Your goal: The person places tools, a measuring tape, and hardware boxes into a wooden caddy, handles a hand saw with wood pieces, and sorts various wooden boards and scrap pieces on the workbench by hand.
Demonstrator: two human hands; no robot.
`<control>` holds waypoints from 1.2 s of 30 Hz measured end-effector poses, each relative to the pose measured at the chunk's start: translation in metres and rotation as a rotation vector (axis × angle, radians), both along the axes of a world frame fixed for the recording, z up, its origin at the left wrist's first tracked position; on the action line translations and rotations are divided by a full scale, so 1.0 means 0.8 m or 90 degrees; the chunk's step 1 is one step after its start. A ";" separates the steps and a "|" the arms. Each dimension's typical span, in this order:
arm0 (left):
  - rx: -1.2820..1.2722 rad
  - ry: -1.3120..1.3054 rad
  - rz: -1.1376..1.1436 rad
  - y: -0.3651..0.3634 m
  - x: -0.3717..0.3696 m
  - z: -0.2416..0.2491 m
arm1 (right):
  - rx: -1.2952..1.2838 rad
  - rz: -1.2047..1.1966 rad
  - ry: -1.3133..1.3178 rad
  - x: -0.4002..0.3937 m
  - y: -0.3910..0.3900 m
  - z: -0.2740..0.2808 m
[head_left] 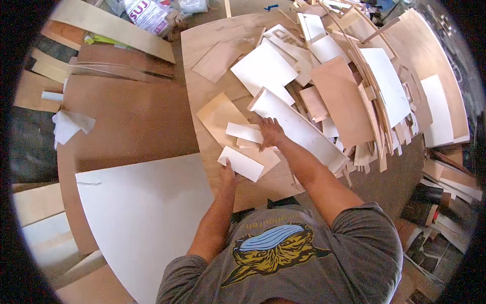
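Observation:
My left hand is closed on the lower left edge of a small white board, its thumb on the top face. Just beyond that board, my right hand lies with fingers spread at the right end of a narrow white strip. Its fingertips are near the edge of a long white panel with raised edges. Beneath these small pieces is a yellowish plywood piece, on the large wooden tabletop. What my right palm covers is hidden.
A heap of board offcuts, with a brown panel and white boards, covers the right side. At left are a large white sheet and a brown sheet with crumpled white paper. A printed sack stands behind.

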State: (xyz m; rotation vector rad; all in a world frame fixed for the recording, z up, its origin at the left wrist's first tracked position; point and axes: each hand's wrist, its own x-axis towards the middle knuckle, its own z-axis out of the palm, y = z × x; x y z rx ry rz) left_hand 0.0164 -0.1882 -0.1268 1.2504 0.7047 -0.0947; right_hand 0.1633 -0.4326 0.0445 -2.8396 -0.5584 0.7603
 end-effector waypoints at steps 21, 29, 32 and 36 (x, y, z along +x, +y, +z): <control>0.239 -0.023 0.031 -0.090 0.036 0.287 | 0.372 -0.243 0.066 -0.050 -0.035 0.100; 0.275 -0.245 0.016 -0.106 0.220 0.292 | 0.453 -0.354 -0.038 0.059 -0.085 0.190; 0.088 -0.221 -0.087 -0.157 0.313 0.305 | 0.419 -0.406 -0.101 0.119 -0.110 0.204; 0.017 -0.147 -0.115 -0.233 0.397 0.280 | 0.314 -0.468 -0.137 0.202 -0.149 0.198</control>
